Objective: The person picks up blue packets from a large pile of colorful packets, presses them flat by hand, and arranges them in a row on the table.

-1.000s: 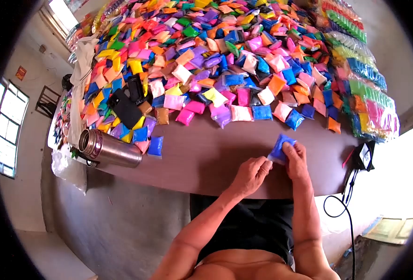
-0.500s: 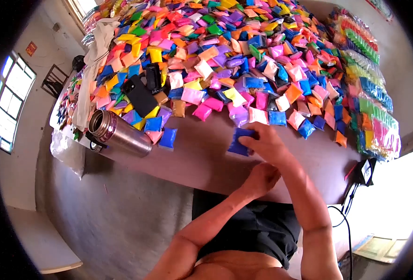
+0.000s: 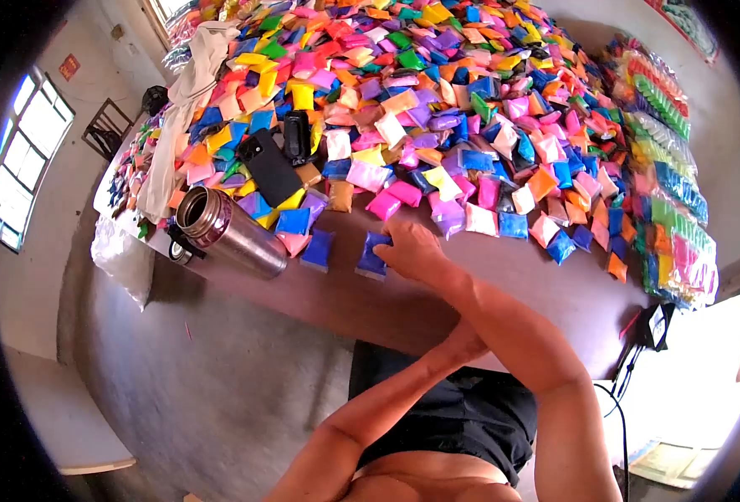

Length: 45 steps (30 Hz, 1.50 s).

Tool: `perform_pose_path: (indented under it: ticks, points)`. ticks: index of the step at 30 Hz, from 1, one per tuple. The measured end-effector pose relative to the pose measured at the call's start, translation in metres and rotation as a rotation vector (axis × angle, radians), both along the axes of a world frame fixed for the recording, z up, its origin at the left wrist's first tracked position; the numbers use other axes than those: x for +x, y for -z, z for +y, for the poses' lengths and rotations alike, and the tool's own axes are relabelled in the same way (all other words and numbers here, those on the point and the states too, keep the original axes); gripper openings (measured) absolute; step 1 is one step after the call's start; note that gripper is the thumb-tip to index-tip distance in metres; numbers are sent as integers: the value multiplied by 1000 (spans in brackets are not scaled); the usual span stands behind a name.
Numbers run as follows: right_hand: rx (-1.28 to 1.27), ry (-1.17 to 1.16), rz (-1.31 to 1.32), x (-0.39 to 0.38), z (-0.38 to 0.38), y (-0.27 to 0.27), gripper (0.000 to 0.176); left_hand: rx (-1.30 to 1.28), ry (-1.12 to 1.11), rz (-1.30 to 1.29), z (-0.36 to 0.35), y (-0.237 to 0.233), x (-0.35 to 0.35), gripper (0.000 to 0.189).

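My right hand reaches across the front of the table and grips a dark blue packet by its right edge, fingers closed on it. The packet is at or just above the tabletop. Left of it lies another blue packet, a small gap away. My left hand is near the table's front edge, underneath my crossing right forearm. Its fingers are hidden there, so I cannot make out what they hold. A large heap of coloured packets rises beyond both hands.
A steel flask without its lid stands at the left front edge. Behind it a black phone and a black case rest on the heap. Bundled clear bags are stacked at right. A black device with cables sits at the right corner.
My right hand has moved left with the blue packet, closer to the other blue packet. My left hand is now more covered by the right forearm. The view has shifted slightly.
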State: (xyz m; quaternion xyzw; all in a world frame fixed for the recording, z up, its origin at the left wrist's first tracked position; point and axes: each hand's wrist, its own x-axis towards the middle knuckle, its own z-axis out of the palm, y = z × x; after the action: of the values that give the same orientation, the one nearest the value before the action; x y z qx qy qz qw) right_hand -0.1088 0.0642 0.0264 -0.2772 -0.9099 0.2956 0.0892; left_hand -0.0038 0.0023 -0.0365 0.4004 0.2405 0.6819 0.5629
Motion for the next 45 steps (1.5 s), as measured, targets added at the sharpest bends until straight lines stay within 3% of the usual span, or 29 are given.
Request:
perform_pose_path:
  ticks: [1,5,7,8,10,14,16,18,20,22,23,25,28,33,38,41,43,44,45]
  points:
    - [0,8,-26,0,-2,-7,34,-14,-15,-173,3,9,6,47]
    - [76,-76,-136,-7,-3,-11,35,-37,55,-279,6,43,13,49]
    - [42,-110,-172,-15,-5,-11,37,60,-22,34,5,49,15,50]
    - [6,-143,-206,-20,-6,-11,39,61,-24,33,6,54,17,50]
    - [-3,-145,-203,-29,-8,-8,38,92,-151,415,5,61,19,49]
    - [38,-168,-156,-35,-10,-2,39,254,-85,401,-4,42,7,65]
    - [76,-146,-133,-34,-14,-7,37,180,-184,878,-7,38,3,68]
    - [116,-128,-106,-33,-18,-11,34,171,-156,950,-4,40,0,62]
    - [270,-184,131,-33,-23,-14,29,154,-129,1022,-1,44,1,57]
    - [229,-274,131,-39,-27,-11,29,299,-492,1416,1,41,6,41]
    - [190,-360,131,-42,-29,-10,29,298,-491,1418,-1,40,7,41]
    - [175,-400,143,-46,-34,-1,29,216,-462,1157,-7,6,-1,21]
    - [131,-430,113,-50,-36,1,30,279,-600,1159,-7,7,-4,15]
    - [189,-476,73,-56,-29,20,33,120,-469,1134,-9,6,-3,16]
    - [126,-395,291,-47,-34,15,23,115,-414,1164,-8,15,-1,17]
    - [-76,-236,511,-45,-25,10,16,71,-269,1000,-7,23,2,17]
    - [-47,-176,569,-43,-11,-2,14,39,-167,428,-4,36,14,16]
    - [-10,-111,631,-40,-4,-9,14,40,-164,429,-5,32,14,16]
    - [-7,-106,634,-34,1,-19,14,-39,-62,214,-11,0,7,31]
